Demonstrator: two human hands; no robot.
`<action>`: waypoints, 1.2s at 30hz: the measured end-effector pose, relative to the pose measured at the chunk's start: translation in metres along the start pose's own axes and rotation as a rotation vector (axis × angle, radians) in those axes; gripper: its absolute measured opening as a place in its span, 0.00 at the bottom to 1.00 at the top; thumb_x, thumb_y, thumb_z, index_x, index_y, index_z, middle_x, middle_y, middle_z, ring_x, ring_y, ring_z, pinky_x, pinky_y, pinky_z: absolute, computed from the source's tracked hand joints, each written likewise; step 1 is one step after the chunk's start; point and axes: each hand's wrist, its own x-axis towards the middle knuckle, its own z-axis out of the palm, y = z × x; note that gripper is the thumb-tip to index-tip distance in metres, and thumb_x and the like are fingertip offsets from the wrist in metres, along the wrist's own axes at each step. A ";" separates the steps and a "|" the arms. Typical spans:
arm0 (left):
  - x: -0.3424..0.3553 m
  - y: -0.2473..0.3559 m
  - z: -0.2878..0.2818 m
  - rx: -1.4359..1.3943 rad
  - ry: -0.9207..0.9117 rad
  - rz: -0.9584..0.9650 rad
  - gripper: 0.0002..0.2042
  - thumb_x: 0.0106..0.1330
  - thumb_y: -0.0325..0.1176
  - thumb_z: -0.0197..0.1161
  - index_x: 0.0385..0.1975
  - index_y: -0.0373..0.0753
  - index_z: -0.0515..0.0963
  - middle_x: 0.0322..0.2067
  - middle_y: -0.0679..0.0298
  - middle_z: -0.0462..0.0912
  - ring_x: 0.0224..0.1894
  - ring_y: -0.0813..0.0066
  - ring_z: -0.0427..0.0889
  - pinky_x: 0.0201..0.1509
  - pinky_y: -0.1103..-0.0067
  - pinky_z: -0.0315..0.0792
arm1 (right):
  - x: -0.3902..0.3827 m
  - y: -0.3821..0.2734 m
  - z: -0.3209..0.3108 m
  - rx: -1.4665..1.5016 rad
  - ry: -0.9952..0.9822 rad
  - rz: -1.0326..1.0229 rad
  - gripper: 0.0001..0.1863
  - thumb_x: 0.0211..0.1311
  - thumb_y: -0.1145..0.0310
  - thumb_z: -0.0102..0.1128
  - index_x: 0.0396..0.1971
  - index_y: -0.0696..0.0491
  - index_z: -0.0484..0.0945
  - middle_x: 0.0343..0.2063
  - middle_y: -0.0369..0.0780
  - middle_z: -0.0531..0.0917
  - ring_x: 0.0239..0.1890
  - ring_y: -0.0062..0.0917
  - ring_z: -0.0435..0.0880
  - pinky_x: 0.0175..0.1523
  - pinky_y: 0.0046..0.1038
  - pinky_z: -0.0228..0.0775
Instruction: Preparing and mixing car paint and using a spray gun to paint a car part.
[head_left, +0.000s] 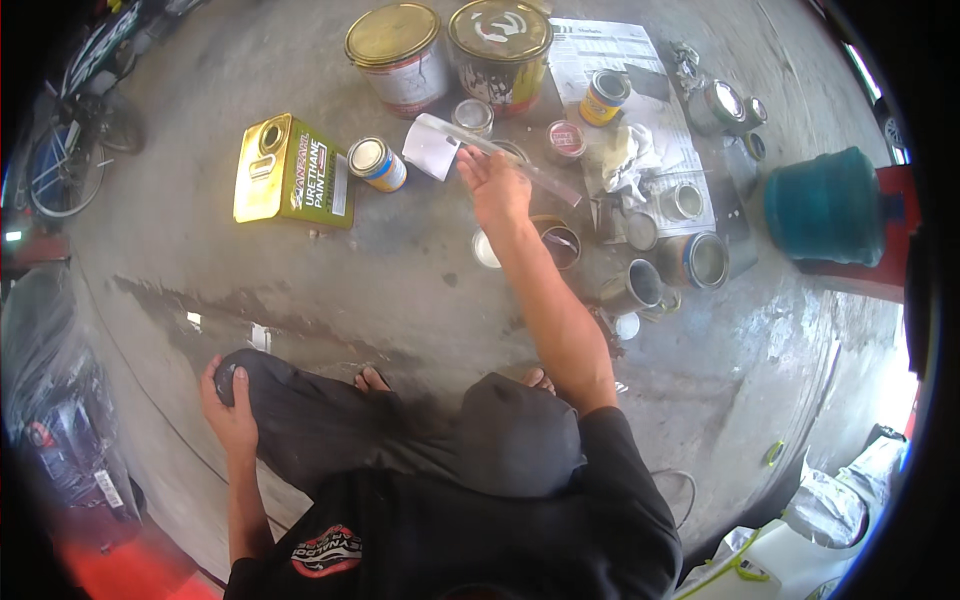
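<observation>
My right hand (497, 190) reaches forward among the paint cans, its fingertips closed at a long clear plastic strip (545, 180). The strip slants above a small can and the floor. At its left end is a white sheet-like piece (431, 149) with a small dark mark; whether the two are joined, I cannot tell. Just left stands a small can with a pale top (378, 163). Below my right wrist are a round brown-rimmed container (558, 245) and a white round lid (486, 250). My left hand (232, 400) rests on my left knee, fingers spread.
A rectangular yellow-green paint tin (290, 172) stands left, two large lidded pails (398, 60) at the back. Newspaper (610, 45) on the right bears a yellow can (605, 97) and a white rag (630, 160). Open cans (632, 287) stand nearer; a teal bucket (825, 207) is far right.
</observation>
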 end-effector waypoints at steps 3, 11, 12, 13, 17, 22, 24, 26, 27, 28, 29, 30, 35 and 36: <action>0.005 -0.004 0.004 0.004 -0.050 -0.001 0.22 0.71 0.36 0.62 0.58 0.28 0.72 0.55 0.49 0.76 0.57 0.60 0.74 0.65 0.70 0.65 | 0.008 0.005 -0.002 0.077 0.024 0.064 0.20 0.79 0.65 0.40 0.54 0.69 0.63 0.50 0.57 0.79 0.49 0.45 0.85 0.51 0.37 0.84; 0.008 -0.006 -0.002 0.067 -0.098 -0.004 0.24 0.74 0.41 0.58 0.59 0.26 0.71 0.58 0.47 0.75 0.60 0.56 0.73 0.68 0.69 0.63 | 0.016 0.024 0.024 0.228 0.070 0.143 0.20 0.80 0.64 0.38 0.54 0.69 0.63 0.45 0.53 0.80 0.42 0.38 0.87 0.48 0.36 0.84; 0.009 -0.003 -0.002 0.083 -0.090 -0.032 0.24 0.74 0.41 0.58 0.58 0.25 0.71 0.57 0.47 0.76 0.60 0.57 0.73 0.67 0.69 0.63 | 0.008 0.014 0.026 0.257 0.069 0.192 0.21 0.80 0.63 0.35 0.56 0.69 0.62 0.49 0.54 0.78 0.45 0.38 0.86 0.51 0.37 0.83; 0.010 0.000 -0.001 0.094 -0.110 -0.004 0.24 0.74 0.41 0.58 0.58 0.25 0.71 0.57 0.47 0.76 0.60 0.57 0.73 0.67 0.69 0.63 | 0.001 0.008 0.026 0.284 0.087 0.178 0.21 0.80 0.63 0.35 0.56 0.69 0.62 0.49 0.54 0.78 0.45 0.38 0.86 0.51 0.37 0.83; 0.012 0.006 0.002 0.070 -0.100 -0.024 0.25 0.74 0.44 0.58 0.58 0.25 0.72 0.57 0.47 0.76 0.58 0.58 0.74 0.66 0.69 0.64 | -0.001 0.003 0.021 0.281 0.166 0.197 0.25 0.80 0.55 0.34 0.42 0.65 0.70 0.37 0.48 0.81 0.36 0.32 0.85 0.43 0.31 0.82; 0.011 0.002 0.000 0.088 -0.094 -0.014 0.26 0.74 0.45 0.57 0.57 0.25 0.72 0.56 0.47 0.76 0.58 0.59 0.74 0.66 0.70 0.65 | 0.003 0.011 0.020 0.298 0.125 0.227 0.27 0.79 0.51 0.36 0.43 0.65 0.70 0.37 0.49 0.81 0.36 0.31 0.85 0.40 0.31 0.82; 0.008 0.011 0.003 0.115 -0.101 -0.009 0.26 0.74 0.45 0.58 0.58 0.25 0.71 0.56 0.47 0.76 0.58 0.59 0.74 0.66 0.70 0.65 | 0.000 0.008 0.016 0.315 0.137 0.228 0.26 0.79 0.52 0.37 0.44 0.65 0.71 0.37 0.49 0.81 0.36 0.31 0.85 0.40 0.31 0.81; 0.007 0.012 0.004 0.120 -0.111 -0.012 0.26 0.74 0.45 0.58 0.58 0.25 0.71 0.56 0.47 0.76 0.57 0.59 0.74 0.65 0.70 0.66 | -0.007 0.005 0.010 0.318 0.154 0.229 0.26 0.79 0.53 0.38 0.44 0.65 0.71 0.36 0.49 0.82 0.35 0.31 0.85 0.40 0.31 0.81; 0.008 0.013 0.006 0.120 -0.117 -0.018 0.26 0.74 0.45 0.57 0.58 0.24 0.71 0.56 0.47 0.76 0.57 0.60 0.75 0.65 0.71 0.66 | -0.017 0.000 0.006 0.239 0.109 0.224 0.24 0.78 0.54 0.40 0.45 0.65 0.72 0.36 0.48 0.82 0.35 0.31 0.84 0.40 0.31 0.81; 0.010 0.014 0.008 0.118 -0.123 -0.026 0.26 0.74 0.45 0.57 0.58 0.24 0.71 0.56 0.47 0.76 0.57 0.60 0.75 0.65 0.71 0.66 | -0.028 -0.005 0.000 0.155 0.067 0.221 0.23 0.77 0.55 0.43 0.46 0.65 0.72 0.36 0.48 0.82 0.35 0.31 0.84 0.40 0.31 0.80; 0.010 0.021 0.009 0.120 -0.131 -0.029 0.26 0.75 0.44 0.57 0.58 0.24 0.71 0.56 0.47 0.76 0.57 0.60 0.75 0.64 0.71 0.67 | -0.047 -0.016 -0.009 0.012 -0.034 0.159 0.23 0.77 0.56 0.44 0.51 0.65 0.71 0.42 0.49 0.82 0.40 0.32 0.85 0.46 0.33 0.79; 0.008 0.027 0.010 0.120 -0.132 -0.039 0.25 0.75 0.43 0.58 0.58 0.24 0.71 0.56 0.47 0.76 0.57 0.60 0.75 0.64 0.71 0.67 | -0.072 -0.036 -0.021 -0.136 -0.143 0.101 0.24 0.77 0.57 0.45 0.56 0.64 0.71 0.48 0.49 0.82 0.45 0.34 0.86 0.52 0.35 0.79; 0.010 0.035 0.023 0.073 -0.080 0.073 0.22 0.74 0.36 0.59 0.59 0.24 0.70 0.57 0.47 0.75 0.58 0.62 0.75 0.64 0.72 0.69 | -0.164 -0.140 -0.140 -1.132 0.049 -1.055 0.24 0.55 0.60 0.75 0.48 0.59 0.81 0.39 0.48 0.84 0.40 0.42 0.85 0.47 0.35 0.77; 0.010 0.040 0.030 0.115 -0.074 0.164 0.21 0.74 0.33 0.60 0.60 0.25 0.69 0.58 0.47 0.74 0.58 0.62 0.75 0.64 0.72 0.69 | -0.175 -0.155 -0.168 -1.280 0.148 -0.979 0.26 0.53 0.60 0.76 0.48 0.60 0.81 0.39 0.48 0.84 0.39 0.41 0.85 0.46 0.35 0.77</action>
